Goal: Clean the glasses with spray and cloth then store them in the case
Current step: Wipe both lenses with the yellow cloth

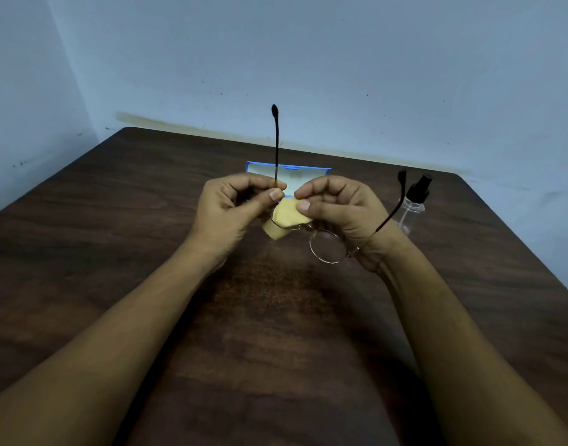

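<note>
- The round, thin gold-wire glasses [327, 244] with black temple arms are held up over the dark wood-grain table [115, 252], tilted — one temple points upward, the other slants right.
- A small yellow cloth [287, 217] covers one lens; the other lens is bare.
- The left hand [234, 210] pinches the frame and cloth between thumb and fingers.
- The right hand [337, 204] pinches the cloth against the lens.
- Behind the hands lies an open blue case [308, 171].
- To the right stands a clear spray bottle [412, 206] with a black top.

The single head-worn camera looks forward and down from close above both hands, toward the table's [115, 252] far edge and wall [308, 59] beyond them.
</note>
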Motion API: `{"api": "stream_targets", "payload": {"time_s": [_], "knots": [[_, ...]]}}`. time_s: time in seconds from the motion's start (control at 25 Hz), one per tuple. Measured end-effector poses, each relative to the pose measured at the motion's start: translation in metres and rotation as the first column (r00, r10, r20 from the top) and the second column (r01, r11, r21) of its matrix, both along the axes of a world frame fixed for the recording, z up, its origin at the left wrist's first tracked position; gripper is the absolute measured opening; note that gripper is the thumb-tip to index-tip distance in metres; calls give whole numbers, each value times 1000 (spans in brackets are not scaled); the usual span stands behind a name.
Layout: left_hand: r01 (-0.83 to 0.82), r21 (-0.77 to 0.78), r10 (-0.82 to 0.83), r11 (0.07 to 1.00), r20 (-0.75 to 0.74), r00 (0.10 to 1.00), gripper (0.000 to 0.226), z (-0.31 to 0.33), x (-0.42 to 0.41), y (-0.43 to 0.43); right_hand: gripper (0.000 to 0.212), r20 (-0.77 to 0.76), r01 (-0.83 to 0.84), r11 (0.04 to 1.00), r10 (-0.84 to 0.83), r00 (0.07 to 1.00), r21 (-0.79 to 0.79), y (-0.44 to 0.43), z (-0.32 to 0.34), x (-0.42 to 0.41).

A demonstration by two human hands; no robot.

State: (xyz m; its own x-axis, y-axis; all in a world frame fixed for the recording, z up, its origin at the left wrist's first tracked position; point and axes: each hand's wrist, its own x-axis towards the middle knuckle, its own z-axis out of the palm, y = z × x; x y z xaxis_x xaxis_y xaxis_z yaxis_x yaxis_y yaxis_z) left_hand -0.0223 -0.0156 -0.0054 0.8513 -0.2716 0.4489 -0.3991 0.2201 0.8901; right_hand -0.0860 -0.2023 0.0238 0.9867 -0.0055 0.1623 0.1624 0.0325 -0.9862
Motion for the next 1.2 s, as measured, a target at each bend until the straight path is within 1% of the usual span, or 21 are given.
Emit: {"api": "stream_targets", "payload": {"time_s": [0.12, 0.2, 0.28, 0.36, 0.44, 0.52, 0.72, 0.8, 0.84, 0.88, 0.92, 1.08, 1.16, 1.2], "knots": [[-20, 41, 17, 999, 78, 997, 14, 2, -4, 0, 28, -22, 7, 999, -8, 1000, -50, 1, 2, -3], [-48, 62, 40, 997, 122, 992, 15, 4, -6, 0, 32, -137, -19, 998, 10, 991, -65, 2, 3, -5], [-68, 63, 59, 996, 134, 989, 16, 5, -8, 1, 28, -268, -90, 992, 65, 961, -85, 3, 4, -7], [-78, 55, 71, 995, 135, 988, 18, 5, -10, 1, 20, -326, -158, 979, 109, 939, -128, 3, 4, -9], [-85, 49, 77, 995, 139, 987, 19, 5, -11, 1, 24, -332, -179, 977, 131, 934, -118, 5, 3, -8], [-81, 45, 74, 996, 146, 987, 19, 5, -11, 1, 31, -324, -159, 986, 132, 937, -57, 8, 0, -5], [-50, 63, 41, 997, 146, 988, 20, 0, -10, 2, 19, -316, -145, 988, 156, 936, 59, 13, -1, -4], [-41, 77, 30, 996, 140, 990, 18, -3, -8, 2, 14, -324, -104, 994, 110, 940, 35, 13, -2, -1], [-38, 84, 25, 996, 143, 989, 17, -4, -6, 2, 16, -312, -87, 996, 92, 946, 30, 13, -4, 1], [-32, 92, 18, 995, 144, 989, 16, -5, -5, 2, 26, -302, -80, 996, 87, 949, 34, 14, -7, 3], [-23, 99, 9, 995, 139, 990, 15, -7, -3, 2, 32, -303, -81, 996, 88, 949, 36, 14, -9, 4], [-11, 123, -4, 992, 120, 993, 11, -12, 4, 2, 26, -312, -134, 989, 146, 939, 59, 8, -13, 3], [-17, 143, -1, 990, 122, 993, 10, -14, 6, 1, 27, -326, -125, 991, 133, 936, 46, 5, -14, 3], [-17, 152, -2, 988, 125, 992, 10, -14, 6, 0, 26, -337, -103, 995, 102, 936, 16, 4, -15, 4]]}}
